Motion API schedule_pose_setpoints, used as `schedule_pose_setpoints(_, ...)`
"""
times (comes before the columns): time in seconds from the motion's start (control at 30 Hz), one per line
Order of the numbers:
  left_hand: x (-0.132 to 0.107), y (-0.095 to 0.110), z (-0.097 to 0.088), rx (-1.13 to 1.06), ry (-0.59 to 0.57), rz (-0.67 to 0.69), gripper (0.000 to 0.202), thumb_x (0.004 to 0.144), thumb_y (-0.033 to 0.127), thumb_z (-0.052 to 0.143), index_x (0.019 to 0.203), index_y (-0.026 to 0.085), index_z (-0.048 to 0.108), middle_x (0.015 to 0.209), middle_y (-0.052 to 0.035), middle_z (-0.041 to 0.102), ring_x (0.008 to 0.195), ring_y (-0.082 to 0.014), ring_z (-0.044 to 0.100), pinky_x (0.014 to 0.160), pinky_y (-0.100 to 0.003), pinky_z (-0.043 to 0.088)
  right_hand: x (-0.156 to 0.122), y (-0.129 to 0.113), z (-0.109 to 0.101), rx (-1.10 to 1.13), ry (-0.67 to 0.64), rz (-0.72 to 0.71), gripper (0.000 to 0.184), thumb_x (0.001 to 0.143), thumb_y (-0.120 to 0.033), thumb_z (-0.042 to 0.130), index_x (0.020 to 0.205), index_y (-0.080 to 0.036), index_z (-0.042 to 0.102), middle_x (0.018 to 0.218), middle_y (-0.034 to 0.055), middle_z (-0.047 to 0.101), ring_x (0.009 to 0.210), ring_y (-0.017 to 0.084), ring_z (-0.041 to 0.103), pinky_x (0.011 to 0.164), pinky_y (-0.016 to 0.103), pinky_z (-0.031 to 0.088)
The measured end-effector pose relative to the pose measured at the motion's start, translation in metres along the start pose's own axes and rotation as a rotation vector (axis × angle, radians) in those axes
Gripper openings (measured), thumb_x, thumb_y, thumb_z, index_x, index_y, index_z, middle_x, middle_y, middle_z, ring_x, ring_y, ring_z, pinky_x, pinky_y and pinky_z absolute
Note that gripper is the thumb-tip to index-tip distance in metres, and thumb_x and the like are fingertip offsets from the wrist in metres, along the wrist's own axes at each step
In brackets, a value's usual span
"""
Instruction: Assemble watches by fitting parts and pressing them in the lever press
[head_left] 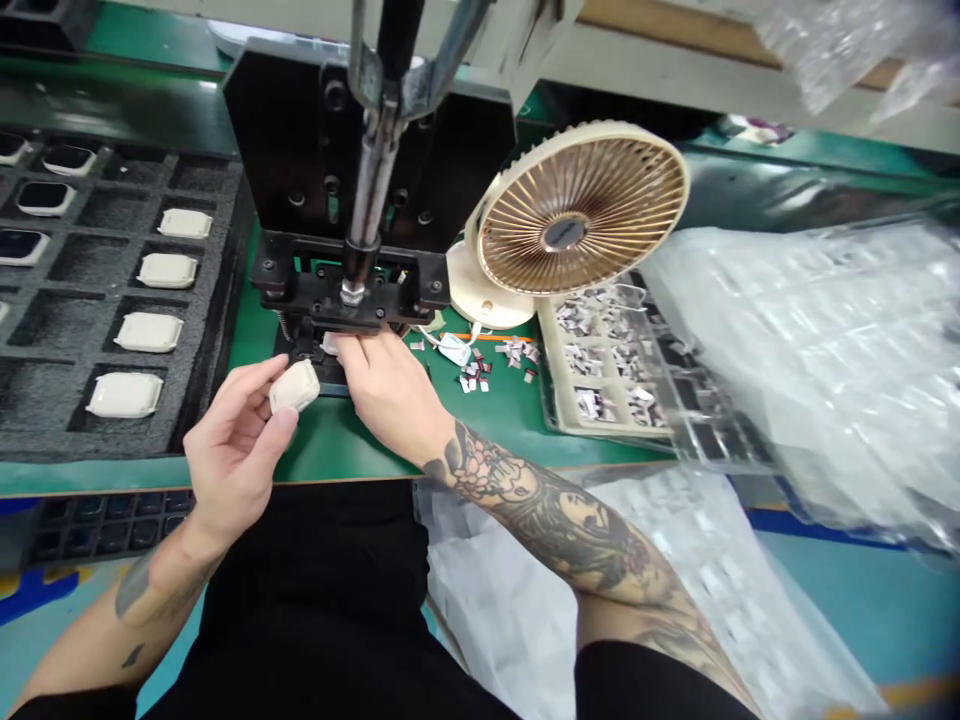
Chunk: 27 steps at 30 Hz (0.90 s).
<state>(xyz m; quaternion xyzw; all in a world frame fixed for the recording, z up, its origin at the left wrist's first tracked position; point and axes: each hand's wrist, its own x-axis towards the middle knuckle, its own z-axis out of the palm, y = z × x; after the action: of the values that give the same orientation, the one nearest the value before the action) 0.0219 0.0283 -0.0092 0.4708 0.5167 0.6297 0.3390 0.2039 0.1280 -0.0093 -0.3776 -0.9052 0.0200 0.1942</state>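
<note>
Between thumb and fingers, my left hand [244, 430] holds a white watch case [295, 386] with rounded corners, just in front of the press. My right hand [386, 385] reaches under the head of the black hand press [360, 270], its fingers bent and pressed together. A small white piece [330, 343] shows at its fingertips in the press's fixture; most of it is hidden, as are the fingertips. To the left, a black foam tray [202, 400] holds several white watch cases, such as the nearest case [125, 395]; some others there show dark screens.
A beige fan [583, 210] stands right of the press. Small loose parts [475, 372] lie on the green bench [420, 445] near its cable. Farther right are a compartment box [600, 430] of small pieces and stacked clear plastic trays [810, 330]. Plastic sheeting [495, 580] hangs below the bench edge.
</note>
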Motion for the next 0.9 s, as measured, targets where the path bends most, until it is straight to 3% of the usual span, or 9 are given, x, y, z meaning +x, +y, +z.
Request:
schedule_pose_setpoints(0.17,-0.008,-0.008,-0.007,0.013,-0.076,-0.034,0.037,0.108,0.037,0.079,0.142,0.025,0.083,0.129,-0.0114,0.075,0.095,-0.0188,0.074,0.078,-0.029,0.067,0.01,-0.003,0.003,-0.007,0.005,0.032,0.037,0.117,-0.016,0.045,0.139,-0.011,0.074,0.128,0.0214,0.078,0.124,0.034,0.071,0.117,0.052,0.06)
schedule_pose_setpoints(0.23,-0.008,-0.01,-0.009,-0.001,-0.078,-0.057,0.037,0.109,0.038,0.078,0.144,0.025,0.082,0.133,-0.0119,0.075,0.095,-0.019,0.074,0.079,-0.03,0.067,0.006,-0.006,0.002,0.016,0.004,0.051,0.039,0.117,-0.015,0.044,0.14,-0.012,0.074,0.132,0.0207,0.078,0.127,0.034,0.071,0.116,0.052,0.061)
schedule_pose_setpoints(0.33,-0.005,-0.012,-0.011,-0.071,-0.059,-0.124,0.044,0.107,0.035,0.082,0.15,0.025,0.077,0.129,-0.0112,0.079,0.098,-0.0208,0.078,0.085,-0.032,0.068,-0.01,-0.012,-0.007,0.062,0.031,0.012,0.043,0.115,-0.014,0.044,0.149,-0.013,0.07,0.148,0.0192,0.074,0.141,0.032,0.067,0.125,0.053,0.058)
schedule_pose_setpoints(0.4,-0.003,-0.013,-0.013,-0.136,-0.058,-0.166,0.049,0.102,0.029,0.088,0.15,0.025,0.076,0.121,-0.0092,0.082,0.094,-0.0197,0.078,0.08,-0.029,0.066,-0.027,-0.012,-0.016,0.074,0.107,-0.046,0.042,0.113,-0.015,0.051,0.151,-0.014,0.069,0.154,0.017,0.072,0.151,0.032,0.063,0.13,0.052,0.055)
schedule_pose_setpoints(0.47,-0.002,-0.012,-0.015,-0.173,-0.074,-0.197,0.054,0.097,0.024,0.093,0.149,0.024,0.077,0.118,-0.0079,0.082,0.091,-0.0182,0.077,0.074,-0.026,0.063,-0.049,-0.004,-0.026,0.058,0.193,-0.019,0.038,0.111,-0.018,0.058,0.147,-0.018,0.071,0.147,0.0145,0.076,0.145,0.031,0.067,0.123,0.051,0.059)
schedule_pose_setpoints(0.6,-0.003,-0.006,-0.013,-0.128,-0.151,-0.251,0.052,0.098,0.027,0.092,0.148,0.023,0.079,0.118,-0.0077,0.081,0.094,-0.0193,0.079,0.08,-0.027,0.066,-0.092,0.04,-0.052,0.004,0.193,0.278,0.025,0.112,-0.022,0.06,0.13,-0.02,0.078,0.121,0.0117,0.082,0.113,0.028,0.075,0.101,0.047,0.064)
schedule_pose_setpoints(0.77,-0.006,-0.004,0.004,-0.069,-0.253,-0.271,0.039,0.099,0.034,0.091,0.134,0.023,0.078,0.113,-0.0063,0.084,0.101,-0.0241,0.085,0.094,-0.032,0.069,-0.132,0.111,-0.105,-0.221,0.186,0.61,0.025,0.109,-0.022,0.059,0.117,-0.017,0.083,0.115,0.0131,0.082,0.109,0.031,0.075,0.099,0.047,0.06)
schedule_pose_setpoints(0.9,-0.009,-0.012,0.015,0.019,-0.32,-0.166,0.026,0.102,0.037,0.086,0.123,0.022,0.081,0.123,-0.0077,0.08,0.108,-0.024,0.082,0.102,-0.034,0.067,-0.142,0.144,-0.134,-0.255,-0.007,0.73,0.03,0.102,-0.015,0.059,0.12,-0.018,0.084,0.116,0.0126,0.081,0.109,0.03,0.074,0.1,0.044,0.057)
